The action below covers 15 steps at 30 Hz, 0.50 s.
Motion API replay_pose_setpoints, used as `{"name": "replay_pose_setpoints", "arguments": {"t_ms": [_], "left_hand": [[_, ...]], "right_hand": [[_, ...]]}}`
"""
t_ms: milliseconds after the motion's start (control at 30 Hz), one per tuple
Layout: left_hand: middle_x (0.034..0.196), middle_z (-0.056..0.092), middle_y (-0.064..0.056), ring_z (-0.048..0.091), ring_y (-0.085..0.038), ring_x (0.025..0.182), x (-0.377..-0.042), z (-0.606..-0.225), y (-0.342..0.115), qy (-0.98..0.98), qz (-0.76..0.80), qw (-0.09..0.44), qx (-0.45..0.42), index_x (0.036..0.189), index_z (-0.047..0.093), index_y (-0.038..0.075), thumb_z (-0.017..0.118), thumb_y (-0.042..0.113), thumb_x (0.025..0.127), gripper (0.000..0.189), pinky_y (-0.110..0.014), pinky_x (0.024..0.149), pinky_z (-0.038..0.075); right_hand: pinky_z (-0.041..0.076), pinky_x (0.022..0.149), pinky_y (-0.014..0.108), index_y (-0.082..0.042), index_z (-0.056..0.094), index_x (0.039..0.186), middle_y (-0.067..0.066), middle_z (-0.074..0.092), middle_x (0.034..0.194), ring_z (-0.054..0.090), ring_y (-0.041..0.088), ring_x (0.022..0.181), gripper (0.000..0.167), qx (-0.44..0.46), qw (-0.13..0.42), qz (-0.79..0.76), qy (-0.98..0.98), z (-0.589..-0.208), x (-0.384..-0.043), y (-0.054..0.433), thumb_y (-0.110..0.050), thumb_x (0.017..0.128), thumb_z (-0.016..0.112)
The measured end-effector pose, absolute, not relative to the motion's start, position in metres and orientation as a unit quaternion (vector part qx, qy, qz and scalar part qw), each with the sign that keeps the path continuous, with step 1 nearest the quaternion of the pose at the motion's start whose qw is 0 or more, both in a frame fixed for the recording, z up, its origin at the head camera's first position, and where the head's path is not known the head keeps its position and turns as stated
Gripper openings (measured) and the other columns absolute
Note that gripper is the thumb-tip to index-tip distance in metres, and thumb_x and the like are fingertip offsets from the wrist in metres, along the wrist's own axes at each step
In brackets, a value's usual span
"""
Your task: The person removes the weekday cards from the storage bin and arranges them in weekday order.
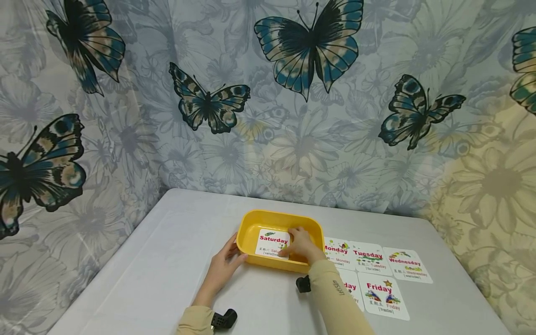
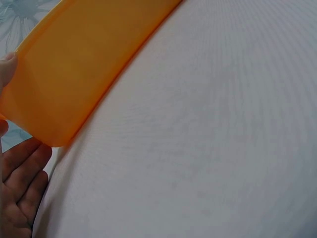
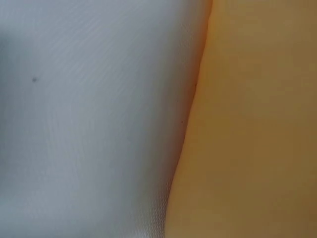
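A yellow plastic tray (image 1: 268,263) sits on the table with a white "Saturday" card (image 1: 270,242) inside it. My left hand (image 1: 222,270) holds the tray's near left corner; in the left wrist view its thumb (image 2: 7,69) lies at the rim and its fingers (image 2: 27,173) are by the lower corner. Reaching in over the right side, my right hand (image 1: 302,244) grips the card's right edge, thumb on the card's lower right part. The right wrist view shows only the tray's wall (image 3: 247,124) and the tabletop, not the hand.
To the right of the tray lie cards in two rows: Monday (image 1: 339,253), Tuesday (image 1: 369,258) and Wednesday (image 1: 408,265) behind, Friday (image 1: 383,295) in front. Beside Friday, a card (image 1: 352,288) is partly covered by my right sleeve. A butterfly-patterned cloth (image 1: 293,153) hangs behind the white table (image 1: 167,242).
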<state>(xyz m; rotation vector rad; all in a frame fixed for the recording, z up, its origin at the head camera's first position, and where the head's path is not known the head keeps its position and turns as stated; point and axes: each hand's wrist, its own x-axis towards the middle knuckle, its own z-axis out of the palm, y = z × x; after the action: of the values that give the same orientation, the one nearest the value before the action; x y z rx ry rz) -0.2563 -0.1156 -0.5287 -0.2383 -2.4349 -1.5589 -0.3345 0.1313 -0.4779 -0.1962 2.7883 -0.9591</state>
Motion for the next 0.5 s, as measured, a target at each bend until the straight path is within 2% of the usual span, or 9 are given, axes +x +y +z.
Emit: {"name": "replay_pose_setpoints", "arguments": {"t_ms": [500], "left_hand": [[0.119, 0.059, -0.002, 0.055, -0.017, 0.109, -0.2573, -0.5304, -0.1155, -0.834, -0.532, 0.120, -0.078, 0.143, 0.035, 0.029, 0.064, 0.051, 0.081, 0.073, -0.038, 0.095, 0.043]], "right_hand": [[0.029, 0.103, 0.048, 0.003, 0.051, 0.125, 0.019, 0.043, 0.126, 0.037, 0.035, 0.116, 0.082, -0.057, 0.080, -0.330, 0.939, -0.4776, -0.3335, 0.1305, -0.026, 0.058, 0.089]]}}
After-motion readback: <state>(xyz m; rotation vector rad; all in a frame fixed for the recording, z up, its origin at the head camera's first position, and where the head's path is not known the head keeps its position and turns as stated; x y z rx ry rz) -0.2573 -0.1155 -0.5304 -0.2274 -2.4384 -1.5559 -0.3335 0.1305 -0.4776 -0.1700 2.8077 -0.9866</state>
